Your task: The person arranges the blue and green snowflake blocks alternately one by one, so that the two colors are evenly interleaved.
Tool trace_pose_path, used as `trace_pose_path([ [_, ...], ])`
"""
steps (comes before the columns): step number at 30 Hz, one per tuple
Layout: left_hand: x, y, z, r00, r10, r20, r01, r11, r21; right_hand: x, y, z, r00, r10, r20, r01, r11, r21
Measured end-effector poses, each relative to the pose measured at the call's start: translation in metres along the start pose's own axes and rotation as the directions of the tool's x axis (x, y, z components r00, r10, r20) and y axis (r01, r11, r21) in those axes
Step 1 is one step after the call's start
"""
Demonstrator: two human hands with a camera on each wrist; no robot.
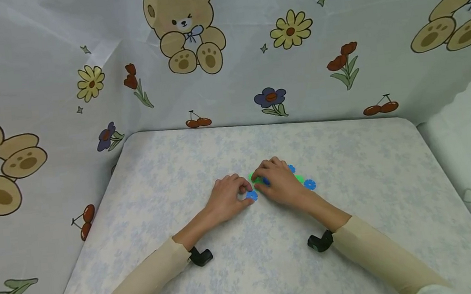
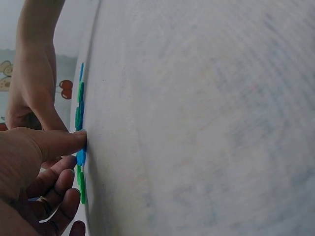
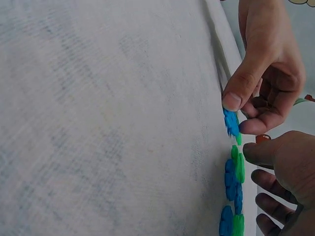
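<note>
My left hand (image 1: 228, 196) pinches a blue notched plastic disc (image 1: 251, 195) by its edges, thumb on the near side and index finger on the far side. The right wrist view shows the left thumb (image 3: 234, 98) right at this disc (image 3: 230, 122), low against the tabletop. My right hand (image 1: 280, 180) arches over a group of similar discs, thumb and index finger loosely apart around a green disc (image 1: 258, 180). A dark blue disc (image 1: 266, 181) shows under its palm. In the right wrist view its relaxed fingertips lie close to the green discs (image 3: 239, 167).
Beyond the right hand lie a blue disc (image 1: 291, 168), a green disc (image 1: 299, 178) and another blue disc (image 1: 310, 184). A pale floral cloth covers the table (image 1: 168, 163). A printed bear curtain (image 1: 237, 79) hangs behind it. Black wrist mounts (image 1: 201, 257) sit under both forearms.
</note>
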State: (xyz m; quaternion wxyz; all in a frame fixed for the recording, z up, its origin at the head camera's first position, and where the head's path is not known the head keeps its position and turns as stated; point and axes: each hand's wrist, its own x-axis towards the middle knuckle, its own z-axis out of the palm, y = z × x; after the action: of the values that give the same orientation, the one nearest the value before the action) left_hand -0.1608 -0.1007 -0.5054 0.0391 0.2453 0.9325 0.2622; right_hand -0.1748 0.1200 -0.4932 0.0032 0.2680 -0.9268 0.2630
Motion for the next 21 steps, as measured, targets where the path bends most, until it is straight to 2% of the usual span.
trace_pose_path([
  [10, -0.013, -0.004, -0.002, 0.998, -0.052, 0.024, 0.055, 0.986, -0.155, 0.02, 0.002, 0.012, 0.998, -0.036, 0.056, 0.033, 0.998, 0.056],
  [16, -0.021, -0.015, -0.011, 0.997, -0.071, -0.028, 0.065, 0.982, -0.18, 0.026, 0.001, 0.017, 0.997, -0.034, 0.07, 0.031, 0.999, 0.043],
  [21, -0.025, -0.032, -0.027, 0.989, -0.127, -0.071, 0.111, 0.974, -0.198, 0.031, -0.003, 0.02, 0.997, -0.025, 0.073, 0.023, 1.0, 0.019],
])
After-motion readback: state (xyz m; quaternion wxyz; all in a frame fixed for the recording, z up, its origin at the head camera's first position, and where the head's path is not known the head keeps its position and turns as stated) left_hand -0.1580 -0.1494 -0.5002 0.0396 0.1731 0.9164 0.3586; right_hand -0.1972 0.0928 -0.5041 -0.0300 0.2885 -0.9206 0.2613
